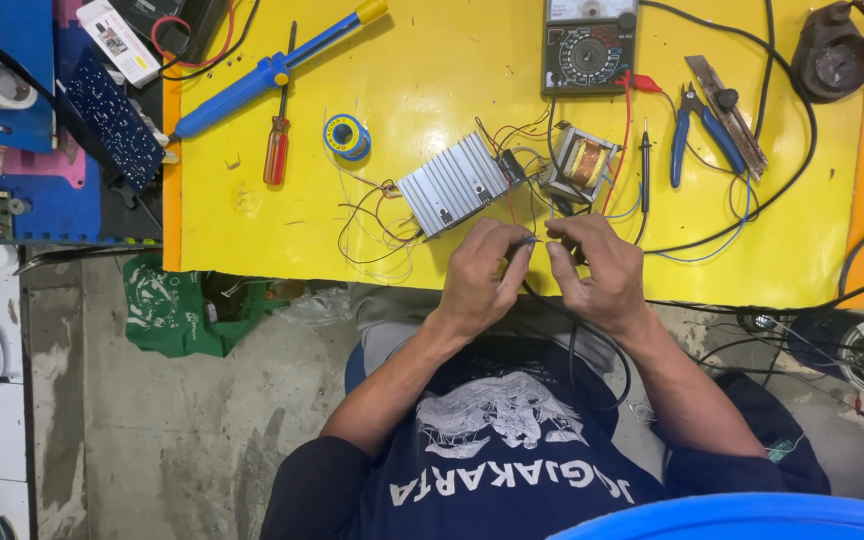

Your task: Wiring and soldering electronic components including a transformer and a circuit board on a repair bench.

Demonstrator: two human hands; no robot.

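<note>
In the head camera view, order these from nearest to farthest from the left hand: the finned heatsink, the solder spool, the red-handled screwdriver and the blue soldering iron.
From the left hand:
1. Finned heatsink, just beyond the hand on the yellow table.
2. Solder spool, farther out, to the left.
3. Red-handled screwdriver, left of the spool.
4. Blue soldering iron, far left, toward the table's back edge.

Fingertips of the left hand [482,275] and right hand [597,270] hide whatever they pinch; a black cable [592,345] vanishes under both palms, the meter [589,45] is cropped by the top edge, and thin wires [377,225] blur together
</note>
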